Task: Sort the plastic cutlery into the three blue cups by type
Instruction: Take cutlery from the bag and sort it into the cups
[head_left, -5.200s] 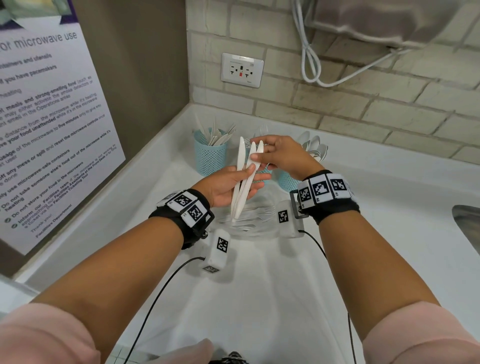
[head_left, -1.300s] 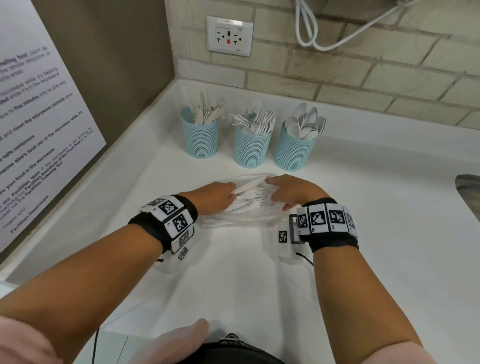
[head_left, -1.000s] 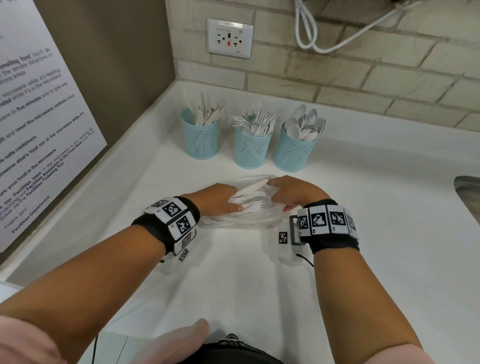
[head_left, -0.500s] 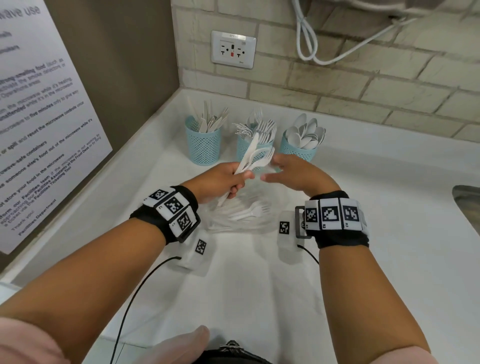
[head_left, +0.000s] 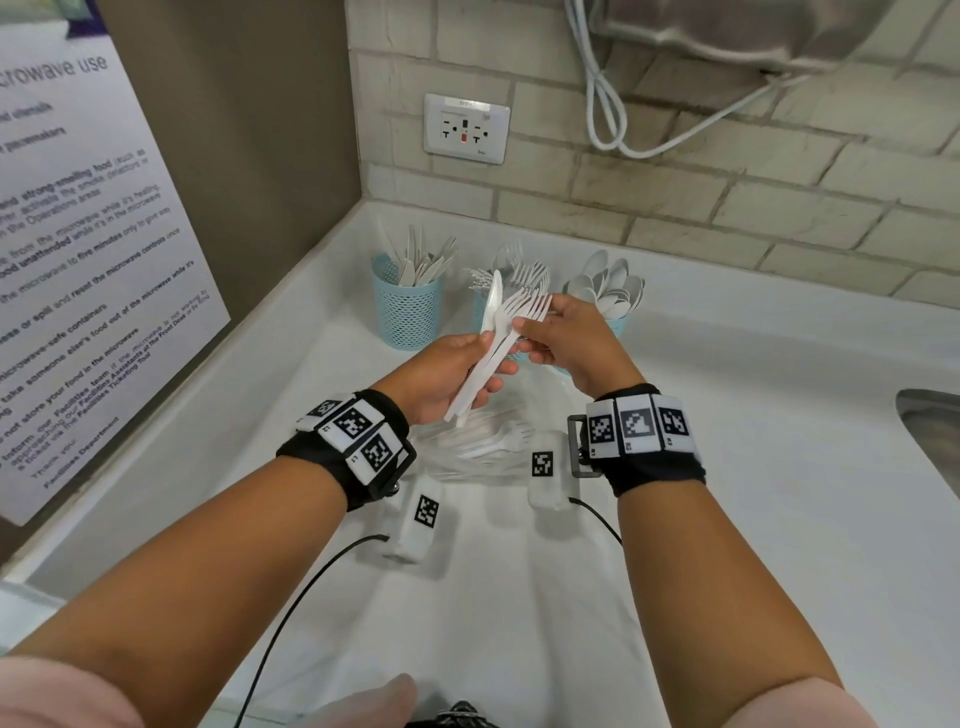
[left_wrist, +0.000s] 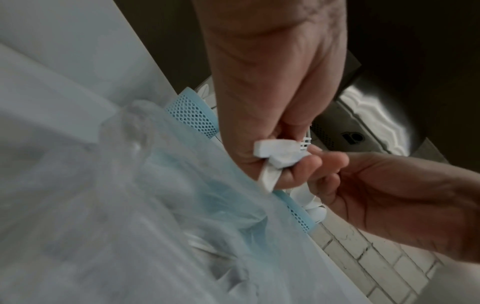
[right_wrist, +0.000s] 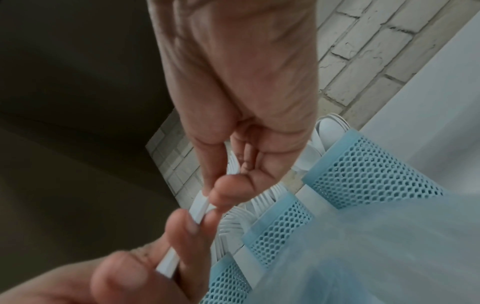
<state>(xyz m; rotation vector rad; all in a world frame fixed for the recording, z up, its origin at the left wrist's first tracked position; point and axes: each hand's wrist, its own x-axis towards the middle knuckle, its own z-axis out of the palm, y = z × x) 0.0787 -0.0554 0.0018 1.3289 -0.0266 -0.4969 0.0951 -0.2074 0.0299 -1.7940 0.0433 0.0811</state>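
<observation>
— While the left hand (head_left: 441, 371) grips the lower handles of a small bundle, a white plastic knife (head_left: 491, 306) and forks (head_left: 524, 312), which way does that bundle point?

— Its long axis runs from about 7 o'clock at the handle ends up to 1 o'clock at the tines, in the head view. The fingers are curled round the handles; the thumb lies over them.

— And the right hand (head_left: 569, 340)?

— It sits at 3 o'clock from the bundle, thumb and forefinger pinching the fork necks just below the tines. I judge it nearer the forks than the knife, so it looks set to draw them away.

— Where do they go?

— Three blue mesh cups stand beyond the hands, toward 12 o'clock. The knife cup (head_left: 408, 306) at 11 o'clock holds knives. The fork cup (head_left: 480, 312), right behind the bundle, holds forks, tines up. The spoon cup (head_left: 618, 325), at 1 o'clock and partly hidden by the right hand, holds spoons.

— Anything left to sort?

— Yes: a clear plastic bag (head_left: 467, 457) lies on the white counter (head_left: 779, 519) beneath the hands, with at least one loose fork (head_left: 496, 441) inside.
</observation>
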